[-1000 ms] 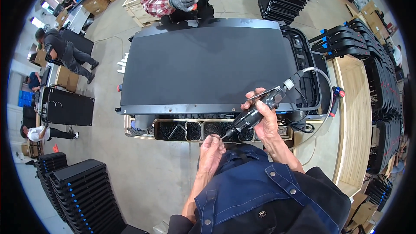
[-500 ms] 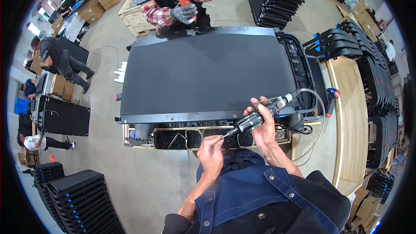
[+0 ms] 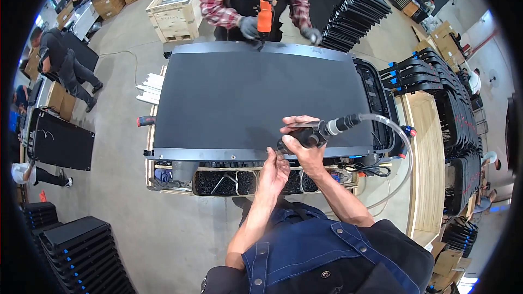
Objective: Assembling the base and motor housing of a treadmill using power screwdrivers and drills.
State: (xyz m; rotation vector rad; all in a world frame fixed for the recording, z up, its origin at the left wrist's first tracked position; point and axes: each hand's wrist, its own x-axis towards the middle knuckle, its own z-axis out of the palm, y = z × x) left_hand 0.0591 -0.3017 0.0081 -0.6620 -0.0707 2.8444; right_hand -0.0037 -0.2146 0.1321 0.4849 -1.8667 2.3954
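My right hand (image 3: 309, 158) is wrapped round a black air screwdriver (image 3: 310, 136) with a clear hose (image 3: 393, 125) running from its rear end. The tool lies nearly level over the near edge of a wide dark deck (image 3: 256, 98) with grey metal side rails. At the tool's front tip, my left hand (image 3: 275, 173) is closed, thumb and fingers curled together; whatever they pinch is too small to make out. Below the near rail, trays of small black fasteners (image 3: 215, 183) sit just beyond my body, partly covered by my left forearm.
Across the deck a gloved co-worker holds an orange power tool (image 3: 265, 15) at the far rail. A long wooden crate (image 3: 427, 169) stands at right, near stacked black frames (image 3: 463, 125). A red-and-black driver (image 3: 407, 140) lies by the deck's right end. Black parts (image 3: 81, 256) are stacked lower left.
My right hand has swung the screwdriver left over the near rail, and my left hand has moved up with its tip. The co-worker has lowered the orange tool to the far rail.
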